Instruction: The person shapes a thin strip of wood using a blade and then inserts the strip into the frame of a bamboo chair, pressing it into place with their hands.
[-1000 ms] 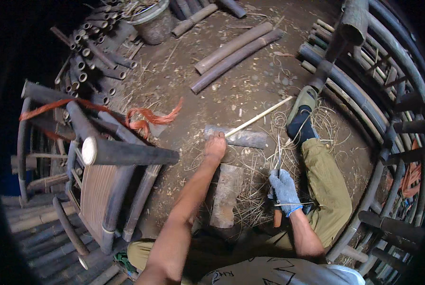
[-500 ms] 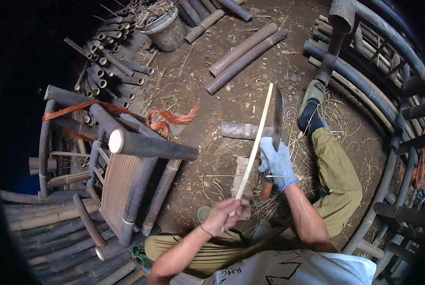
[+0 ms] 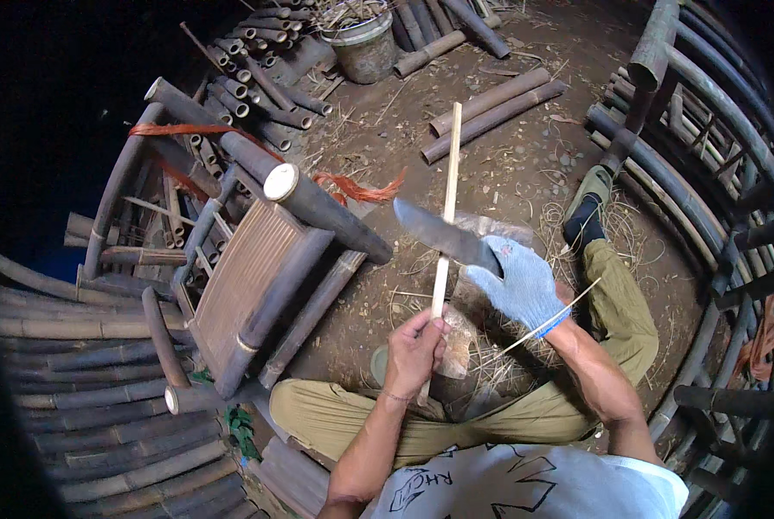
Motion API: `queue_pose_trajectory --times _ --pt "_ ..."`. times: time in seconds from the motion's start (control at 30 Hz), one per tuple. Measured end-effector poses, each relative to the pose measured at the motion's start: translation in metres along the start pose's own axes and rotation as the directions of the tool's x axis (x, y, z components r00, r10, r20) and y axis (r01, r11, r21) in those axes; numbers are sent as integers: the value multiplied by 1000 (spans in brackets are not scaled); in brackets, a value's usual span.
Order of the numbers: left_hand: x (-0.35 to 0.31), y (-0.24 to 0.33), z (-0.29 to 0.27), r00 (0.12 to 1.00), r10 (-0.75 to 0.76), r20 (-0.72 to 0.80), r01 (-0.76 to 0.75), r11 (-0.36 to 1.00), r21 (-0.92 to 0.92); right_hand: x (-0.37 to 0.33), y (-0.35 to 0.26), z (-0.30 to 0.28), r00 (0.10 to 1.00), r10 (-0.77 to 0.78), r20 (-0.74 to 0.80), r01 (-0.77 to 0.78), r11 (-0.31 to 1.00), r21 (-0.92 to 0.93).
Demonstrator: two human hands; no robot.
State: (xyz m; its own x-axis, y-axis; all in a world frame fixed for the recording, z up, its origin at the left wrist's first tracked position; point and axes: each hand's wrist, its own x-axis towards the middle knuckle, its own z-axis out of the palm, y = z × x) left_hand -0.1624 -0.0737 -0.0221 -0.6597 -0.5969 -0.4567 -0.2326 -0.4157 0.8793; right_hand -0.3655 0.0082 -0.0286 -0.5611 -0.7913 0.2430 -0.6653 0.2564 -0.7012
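My bare left hand (image 3: 414,350) is closed round the lower part of a long pale bamboo strip (image 3: 452,169), which points away from me. A light blue knitted glove covers my right hand (image 3: 521,285), whose fingers wrap the handle of a machete (image 3: 430,230). Its broad dark blade points left and crosses the strip, near or against it; I cannot tell whether it touches. A thin pale sliver (image 3: 549,320) slants across the glove's cuff. Below the hands a worn flat block (image 3: 458,342) rests on the ground, with a short bamboo piece (image 3: 504,227) beyond it.
At left stands a dark bamboo chair (image 3: 248,285) tied with orange twine (image 3: 365,186). Cut bamboo tubes (image 3: 266,95) and a bucket of scraps (image 3: 362,52) lie farther back. Two bamboo poles (image 3: 495,112) lie ahead. Bamboo framing (image 3: 733,112) borders the right; shavings (image 3: 629,233) litter the dirt.
The machete has swung from pointing away to pointing left across the strip. The strip has turned more upright in view. The view itself has shifted left.
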Motion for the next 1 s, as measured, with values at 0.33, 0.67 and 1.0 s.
queue_pose_trajectory --times 0.33,0.67,1.0 --pt "-31 -12 -2 947 290 -136 -213 887 410 -42 -19 22 955 -152 256 188 975 -123" --pt "-105 -40 -22 993 44 -108 -17 970 241 -7 21 14 991 74 116 -37 955 -295" --pt "-210 -59 -86 970 -240 -47 245 952 182 38 118 -41 919 379 -108 -394 871 -294"
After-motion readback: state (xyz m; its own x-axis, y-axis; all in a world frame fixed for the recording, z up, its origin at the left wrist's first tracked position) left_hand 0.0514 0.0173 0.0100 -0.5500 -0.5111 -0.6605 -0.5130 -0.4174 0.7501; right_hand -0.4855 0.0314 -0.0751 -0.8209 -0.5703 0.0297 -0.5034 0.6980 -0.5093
